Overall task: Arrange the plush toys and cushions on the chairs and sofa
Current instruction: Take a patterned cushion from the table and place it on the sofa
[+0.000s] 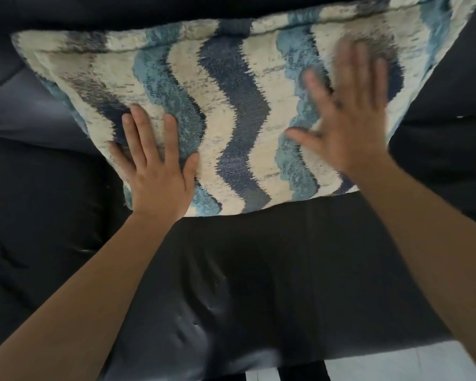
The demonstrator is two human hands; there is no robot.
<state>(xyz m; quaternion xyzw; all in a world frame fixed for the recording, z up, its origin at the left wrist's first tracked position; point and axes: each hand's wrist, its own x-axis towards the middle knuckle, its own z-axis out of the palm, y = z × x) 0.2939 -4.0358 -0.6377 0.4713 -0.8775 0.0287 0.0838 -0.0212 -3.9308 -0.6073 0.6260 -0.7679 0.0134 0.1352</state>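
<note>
**Cushion (pixel 231 105) propped on sofa (pixel 286 270)**

Wavy blue-and-cream cover; bottom edge sits on the dark seat, top leans on the sofa's back. Left hand (pixel 157 171): grip spread, fingers straight, palm pressed flat on cushion's lower left corner. Right hand (pixel 352 116): motion-blurred, grip spread, over cushion's right half, contact can't tell. Pale floor (pixel 396 364) shows past seat front.

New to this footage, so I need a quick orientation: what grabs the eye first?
A cushion with wavy blue, navy and cream stripes fills the upper middle, on a dark seat. The left hand lies flat on its lower left corner; the right hand, motion-blurred, is spread open over its right side.
</note>
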